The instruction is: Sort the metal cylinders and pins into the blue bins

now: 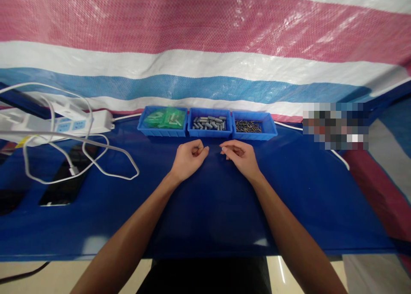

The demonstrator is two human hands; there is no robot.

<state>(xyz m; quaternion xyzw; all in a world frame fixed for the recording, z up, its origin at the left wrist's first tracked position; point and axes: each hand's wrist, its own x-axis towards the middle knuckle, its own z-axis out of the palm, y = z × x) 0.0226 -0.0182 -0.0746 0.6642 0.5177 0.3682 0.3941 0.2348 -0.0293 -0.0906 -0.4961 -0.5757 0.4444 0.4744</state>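
My left hand [189, 158] and my right hand [240, 155] rest on the blue table cover [205, 208], close together, just in front of three small blue trays. Both hands have their fingers curled into a pinch; what they hold, if anything, is too small to make out. The left tray [163, 122] holds green plastic bags. Small grey metal blocks fill the middle tray [209, 123]. The right tray [253, 126] holds thin dark screws or pins.
A white power strip [64, 122] with looping white cables [96, 165] lies at the left, above a black phone [66, 182]. A striped tarpaulin [205, 50] hangs behind the table. A blurred patch [335, 125] sits at the right.
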